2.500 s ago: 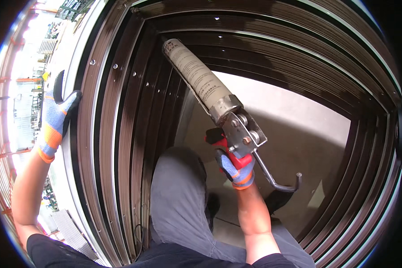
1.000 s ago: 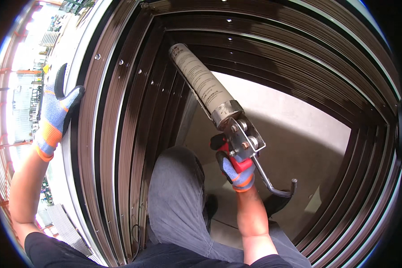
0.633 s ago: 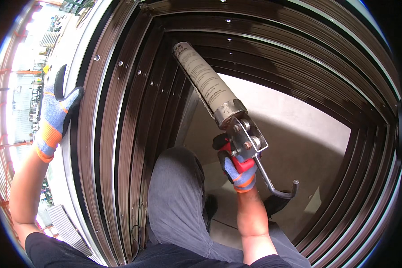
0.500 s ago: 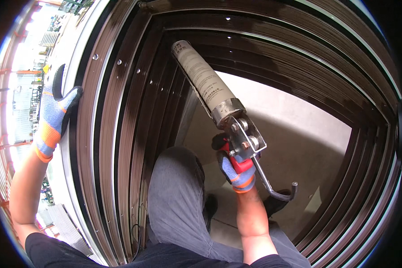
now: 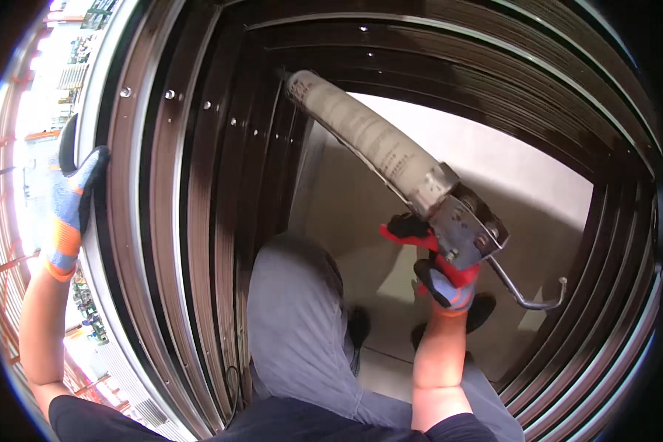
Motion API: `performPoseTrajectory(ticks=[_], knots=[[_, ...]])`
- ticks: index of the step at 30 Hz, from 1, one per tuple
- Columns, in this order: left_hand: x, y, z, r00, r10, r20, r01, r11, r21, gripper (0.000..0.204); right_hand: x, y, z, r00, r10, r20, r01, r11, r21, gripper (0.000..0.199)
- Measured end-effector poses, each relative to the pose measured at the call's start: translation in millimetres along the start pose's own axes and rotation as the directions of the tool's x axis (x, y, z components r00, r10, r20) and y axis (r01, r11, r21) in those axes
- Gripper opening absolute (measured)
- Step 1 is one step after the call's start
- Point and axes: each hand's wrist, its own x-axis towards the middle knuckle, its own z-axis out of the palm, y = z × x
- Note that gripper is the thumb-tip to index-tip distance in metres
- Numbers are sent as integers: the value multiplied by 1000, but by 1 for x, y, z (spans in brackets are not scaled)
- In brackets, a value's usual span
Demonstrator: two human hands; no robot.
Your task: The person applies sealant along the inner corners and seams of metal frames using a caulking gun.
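A caulking gun (image 5: pixel 460 232) with a long pale cartridge (image 5: pixel 368 136) is in my right hand (image 5: pixel 449 287), which is wrapped round its red handle. The nozzle end points up and left, close to the inner corner of the stacked brown frames (image 5: pixel 191 221). A bent metal rod sticks out of the gun's back end to the right. My left hand (image 5: pixel 70 191), in a blue and orange glove with black fingers, rests on the outer left edge of the frames. Its thumb and fingers are spread, and it holds nothing.
Brown frame layers surround me on the left, far side and right. Small round holes or screws dot their left faces. Pale floor (image 5: pixel 346 206) shows inside the frames, with my grey-trousered knee (image 5: pixel 295 295) near the left side. Beyond the left edge lies a bright workshop.
My right hand has moved to the right with the caulking gun, which now lies at a flatter slant. The nozzle end stays near the same corner. My left hand appears slightly farther left and lower.
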Motion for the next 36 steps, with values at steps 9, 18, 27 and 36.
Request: performPoseTrajectory(ticks=[9, 18, 27, 36], knots=[[-4, -5, -3, 984, -176, 37, 180, 955, -235, 52, 21, 15, 45, 994, 108, 29, -109, 993, 34, 52], [-7, -2, -3, 986, -149, 74, 162, 965, -208, 51, 30, 22, 59, 994, 106, -1, -105, 985, 138, 31], [-6, -4, -3, 991, -130, 18, 131, 982, -138, 48, 30, 51, 67, 990, -43, -138, 57, 994, 97, 34], [-6, -10, -7, 989, -128, 70, 138, 976, -167, 48, 45, 39, 75, 971, -199, -130, 217, 965, 147, 35]])
